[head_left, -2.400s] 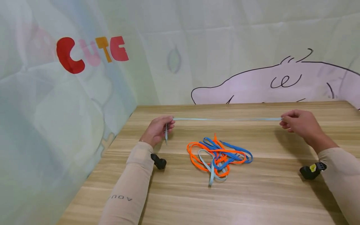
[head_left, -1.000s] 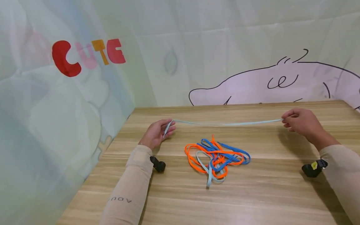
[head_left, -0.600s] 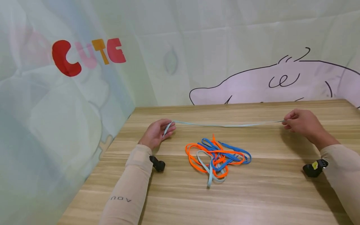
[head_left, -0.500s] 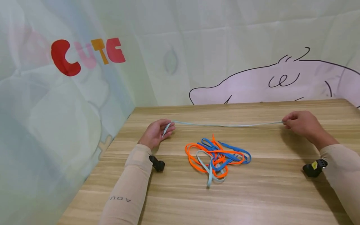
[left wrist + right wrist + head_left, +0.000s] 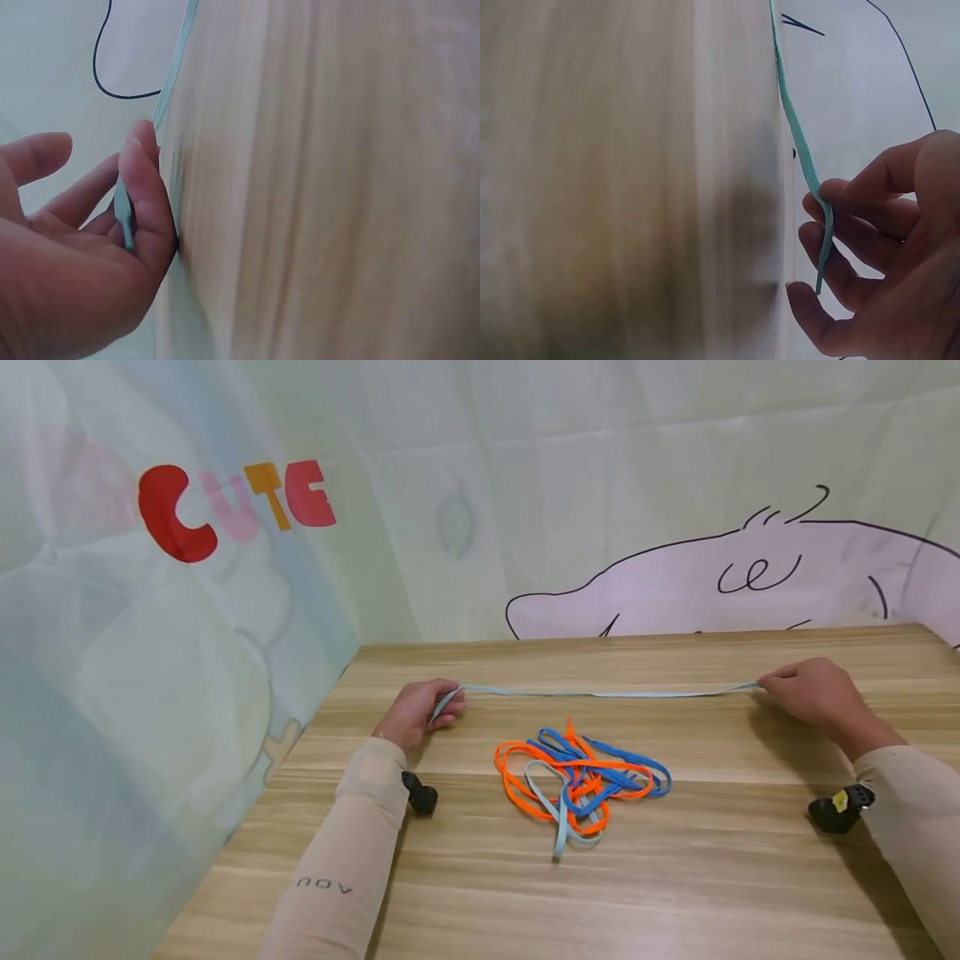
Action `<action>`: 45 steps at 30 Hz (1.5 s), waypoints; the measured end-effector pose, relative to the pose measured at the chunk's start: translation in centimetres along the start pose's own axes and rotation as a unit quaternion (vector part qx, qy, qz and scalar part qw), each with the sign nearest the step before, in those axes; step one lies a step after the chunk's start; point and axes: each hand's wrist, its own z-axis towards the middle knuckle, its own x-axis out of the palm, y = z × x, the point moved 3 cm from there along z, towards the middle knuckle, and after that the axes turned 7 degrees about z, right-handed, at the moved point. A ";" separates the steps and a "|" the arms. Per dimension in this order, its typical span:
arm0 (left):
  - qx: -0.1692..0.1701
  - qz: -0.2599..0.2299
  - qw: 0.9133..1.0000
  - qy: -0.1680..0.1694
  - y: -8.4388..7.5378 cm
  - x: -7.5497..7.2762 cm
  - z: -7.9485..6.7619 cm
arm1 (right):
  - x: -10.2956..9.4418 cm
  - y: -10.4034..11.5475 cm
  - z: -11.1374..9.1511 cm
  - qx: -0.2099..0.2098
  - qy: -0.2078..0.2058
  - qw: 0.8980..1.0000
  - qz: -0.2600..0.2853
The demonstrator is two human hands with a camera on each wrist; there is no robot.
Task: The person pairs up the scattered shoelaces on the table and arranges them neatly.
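A pale blue-green flat shoelace stretches across the far part of the table between both hands, sagging slightly. My left hand holds it near one end, and a short tail lies against the fingers in the left wrist view. At the other end, my right hand pinches the lace between thumb and finger; in the right wrist view its tip hangs along the fingers. Nearer me lies a tangle of an orange shoelace, a blue shoelace and a pale blue shoelace.
The wood-grain table ends at a printed cloth backdrop behind and on the left. Small black cameras hang under both wrists, low over the tabletop. The tangle sits midway between the forearms.
The lace was pulled straight at first and now sags a little. The tail at my left hand leans inward toward the palm. My right hand is slightly lower; the tangle stays put.
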 end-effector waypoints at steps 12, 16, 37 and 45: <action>0.042 0.188 0.979 -0.071 -0.1 -1.0 0.4 | -0.1 0.1 0.1 0.001 0.003 1.000 0.007; 0.072 0.329 0.937 -0.097 -0.4 -0.9 0.4 | -0.2 0.1 -0.1 -0.005 -0.001 1.000 -0.003; 0.073 0.481 0.869 -0.097 -0.7 -0.2 -1.0 | -0.6 -0.4 -0.7 -0.014 0.009 1.000 -0.017; 0.101 0.460 0.878 -0.083 -1.0 0.9 -1.8 | 0.0 1.0 -1.3 -0.012 0.028 1.000 0.003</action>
